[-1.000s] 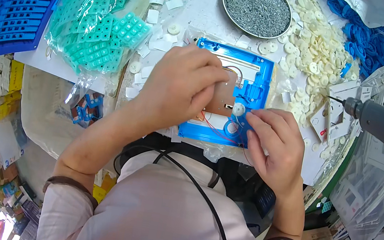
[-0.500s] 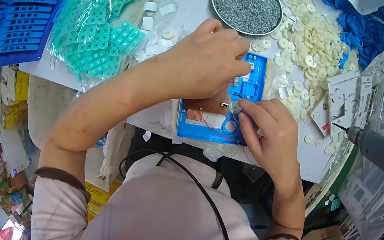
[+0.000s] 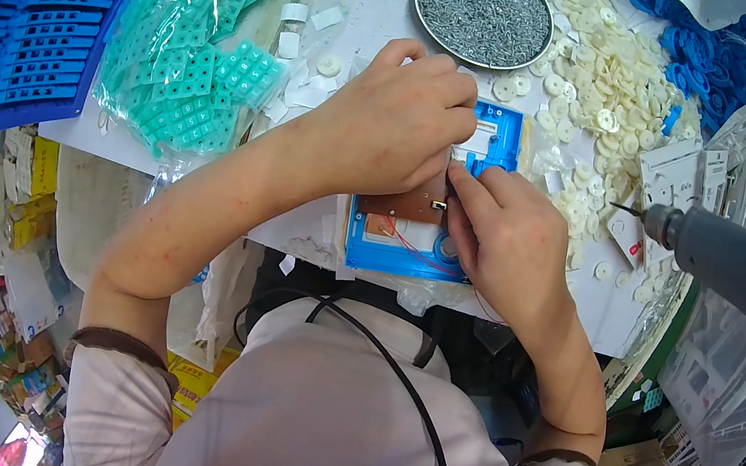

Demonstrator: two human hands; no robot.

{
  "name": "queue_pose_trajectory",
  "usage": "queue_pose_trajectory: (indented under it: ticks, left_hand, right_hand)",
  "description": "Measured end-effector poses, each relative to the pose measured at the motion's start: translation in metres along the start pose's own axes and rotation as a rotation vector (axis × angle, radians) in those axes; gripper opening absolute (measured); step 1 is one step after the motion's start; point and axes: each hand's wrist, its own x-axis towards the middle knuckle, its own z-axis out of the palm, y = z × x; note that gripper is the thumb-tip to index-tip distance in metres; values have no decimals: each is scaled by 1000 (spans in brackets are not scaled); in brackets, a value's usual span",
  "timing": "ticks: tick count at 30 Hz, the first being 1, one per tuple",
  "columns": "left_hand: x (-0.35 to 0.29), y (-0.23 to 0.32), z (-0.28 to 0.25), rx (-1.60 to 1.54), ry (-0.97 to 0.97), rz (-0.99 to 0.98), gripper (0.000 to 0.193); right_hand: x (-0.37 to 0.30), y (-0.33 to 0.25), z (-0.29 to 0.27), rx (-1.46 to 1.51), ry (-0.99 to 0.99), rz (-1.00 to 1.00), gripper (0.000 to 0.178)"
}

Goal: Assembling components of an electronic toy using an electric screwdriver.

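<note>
A blue plastic casing [image 3: 398,257] lies on the table in front of me, with a brown circuit board [image 3: 398,200] inside it. Thin red wires [image 3: 412,248] run from the board across the casing's near part. My left hand [image 3: 407,120] rests over the board and the casing's left side with its fingers curled; what its fingertips hold is hidden. My right hand [image 3: 514,242] is at the casing's right side. Its thumb and index finger are pressed together at the board's right edge, beside a small switch [image 3: 438,205], and cover whatever is between them.
A round dish of screws [image 3: 484,10] stands beyond the casing. Cream plastic discs [image 3: 603,99] spread to its right, near blue parts [image 3: 712,63]. Bagged green keypads [image 3: 195,55] and a blue crate [image 3: 55,12] are left. An electric screwdriver [image 3: 734,259] hangs at right.
My right hand has moved left and slightly up to the board's edge, its fingers closing together. My left hand has shifted slightly left. The electric screwdriver has swung left and up.
</note>
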Motion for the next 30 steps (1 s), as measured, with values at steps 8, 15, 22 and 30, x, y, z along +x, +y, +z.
queue_pose_trajectory:
  ticks: [8, 15, 22, 30]
  left_hand:
    - [-6, 11, 0, 144, 33, -105, 16]
    - [-26, 14, 4, -10, 144, -175, 21]
    - [-29, 22, 6, -28, 206, -184, 31]
    - [-23, 19, 7, 9, 116, -179, 30]
  right_hand:
    - [3, 10, -5, 151, -39, -3, 16]
    - [0, 11, -4, 200, -5, 79, 22]
    - [0, -1, -10, -76, -80, -35, 32]
    - [17, 13, -23, -209, -330, -156, 28]
